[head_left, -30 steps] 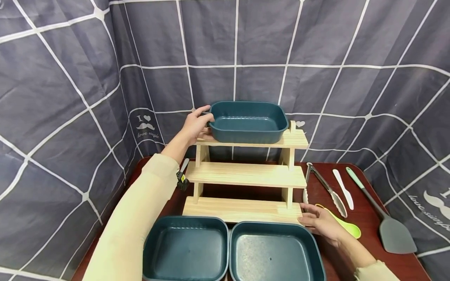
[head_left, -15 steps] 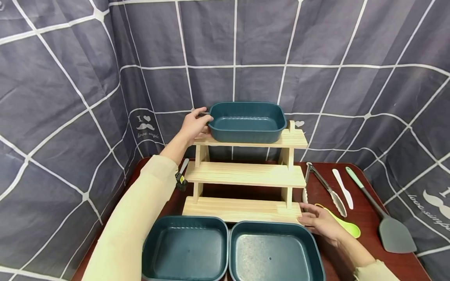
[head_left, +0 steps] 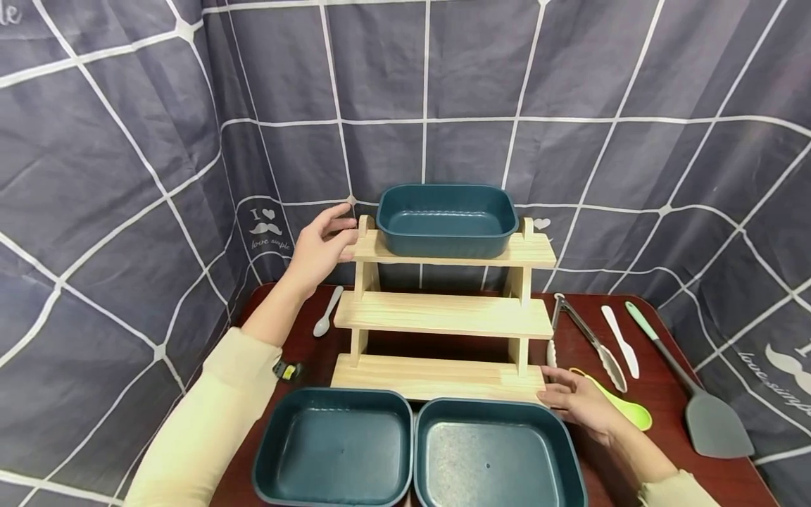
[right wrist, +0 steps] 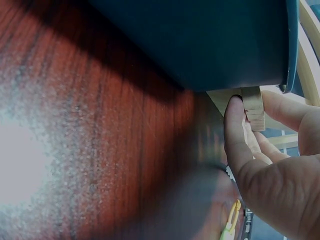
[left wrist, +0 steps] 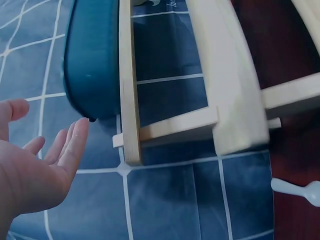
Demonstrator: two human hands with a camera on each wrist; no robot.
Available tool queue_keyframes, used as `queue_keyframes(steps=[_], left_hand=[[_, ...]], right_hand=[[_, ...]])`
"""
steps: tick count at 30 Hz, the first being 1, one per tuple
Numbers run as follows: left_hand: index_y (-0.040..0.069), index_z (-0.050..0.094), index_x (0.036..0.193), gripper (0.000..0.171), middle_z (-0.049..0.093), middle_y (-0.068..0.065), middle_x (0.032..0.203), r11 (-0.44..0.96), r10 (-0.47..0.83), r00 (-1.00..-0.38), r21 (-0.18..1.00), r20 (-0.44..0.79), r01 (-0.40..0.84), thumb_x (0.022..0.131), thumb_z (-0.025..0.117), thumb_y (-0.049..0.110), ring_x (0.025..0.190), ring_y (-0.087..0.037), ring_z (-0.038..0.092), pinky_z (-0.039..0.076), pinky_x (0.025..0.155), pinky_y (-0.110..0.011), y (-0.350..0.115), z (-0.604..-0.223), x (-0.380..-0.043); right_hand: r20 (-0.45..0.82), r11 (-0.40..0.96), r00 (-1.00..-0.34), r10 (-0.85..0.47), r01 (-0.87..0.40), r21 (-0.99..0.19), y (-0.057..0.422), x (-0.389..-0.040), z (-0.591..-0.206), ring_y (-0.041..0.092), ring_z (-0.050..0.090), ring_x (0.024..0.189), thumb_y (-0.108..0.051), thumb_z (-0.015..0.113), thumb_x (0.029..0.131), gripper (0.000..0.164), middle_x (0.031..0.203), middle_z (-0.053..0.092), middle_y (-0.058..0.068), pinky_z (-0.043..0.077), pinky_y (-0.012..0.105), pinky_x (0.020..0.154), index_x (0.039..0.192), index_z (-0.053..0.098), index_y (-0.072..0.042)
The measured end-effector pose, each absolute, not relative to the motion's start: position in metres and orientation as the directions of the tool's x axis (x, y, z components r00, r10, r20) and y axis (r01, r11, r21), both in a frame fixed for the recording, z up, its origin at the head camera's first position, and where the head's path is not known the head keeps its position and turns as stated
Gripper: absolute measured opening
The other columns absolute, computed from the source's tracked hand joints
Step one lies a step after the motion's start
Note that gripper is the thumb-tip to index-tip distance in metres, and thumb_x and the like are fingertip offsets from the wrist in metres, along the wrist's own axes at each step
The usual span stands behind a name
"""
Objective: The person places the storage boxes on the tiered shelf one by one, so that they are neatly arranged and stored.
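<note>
A three-tier wooden display stand (head_left: pixel 443 313) stands on the table, with a dark teal rectangular tray (head_left: pixel 451 246) on its top shelf. My left hand (head_left: pixel 322 250) is beside the top shelf's left end. In the left wrist view, the left hand (left wrist: pixel 42 175) holds nothing, its fingers spread loosely near the teal tray (left wrist: pixel 92 60). At the bottom shelf's right end is my right hand (head_left: pixel 579 405). The right wrist view has its thumb and fingers pinching the end of the wooden shelf (right wrist: pixel 255 107), just beyond a teal tray wall (right wrist: pixel 210 45).
Two more teal trays, one left (head_left: pixel 342 451) and one right (head_left: pixel 488 451), sit side by side before the stand. Right of it lie tongs (head_left: pixel 592 341), a white knife (head_left: pixel 621 341), a green spoon (head_left: pixel 630 410) and a grey spatula (head_left: pixel 716 422). A small spoon (head_left: pixel 327 313) lies left.
My left hand has let go of the top tray's left end and moved left and slightly down. The top tray stays on its shelf. My right hand keeps its hold on the bottom shelf.
</note>
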State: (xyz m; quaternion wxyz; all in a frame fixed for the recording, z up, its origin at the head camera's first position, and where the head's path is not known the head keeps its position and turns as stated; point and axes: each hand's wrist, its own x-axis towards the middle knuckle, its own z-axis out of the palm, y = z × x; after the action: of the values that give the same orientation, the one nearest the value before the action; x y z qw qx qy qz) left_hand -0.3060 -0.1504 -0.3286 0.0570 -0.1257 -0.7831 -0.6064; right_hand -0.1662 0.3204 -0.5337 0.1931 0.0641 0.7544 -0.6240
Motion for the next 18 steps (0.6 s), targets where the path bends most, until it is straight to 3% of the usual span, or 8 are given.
queue_keyframes(steps=[9, 18], left_hand=[[0.018, 0.054, 0.152, 0.053, 0.065, -0.012, 0.133, 0.369, 0.141, -0.943, 0.868, 0.302, 0.333, 0.101, 0.066, 0.013, 0.105, -0.027, 0.069, 0.059, 0.075, -0.027, -0.193, -0.37, -0.246], [0.018, 0.057, 0.148, 0.05, 0.067, -0.009, 0.13, 0.5, 0.116, -0.951, 0.81, 0.287, 0.306, 0.1, 0.07, 0.012, 0.109, -0.029, 0.069, 0.056, 0.086, -0.025, -0.24, -0.442, -0.189]], right_hand=[[-0.36, 0.206, -0.917, -0.17, 0.324, -0.923, 0.321, -0.165, -0.533, 0.022, 0.069, 0.103, -0.013, 0.07, 0.1, 0.075, 0.128, 0.065, 0.023, 0.06, 0.039, 0.083, 0.157, 0.027, 0.011], [-0.355, 0.193, -0.915, -0.193, 0.319, -0.928, 0.319, -0.165, -0.532, 0.022, 0.069, 0.104, -0.014, 0.069, 0.101, 0.076, 0.125, 0.066, 0.019, 0.059, 0.039, 0.084, 0.157, 0.024, 0.012]])
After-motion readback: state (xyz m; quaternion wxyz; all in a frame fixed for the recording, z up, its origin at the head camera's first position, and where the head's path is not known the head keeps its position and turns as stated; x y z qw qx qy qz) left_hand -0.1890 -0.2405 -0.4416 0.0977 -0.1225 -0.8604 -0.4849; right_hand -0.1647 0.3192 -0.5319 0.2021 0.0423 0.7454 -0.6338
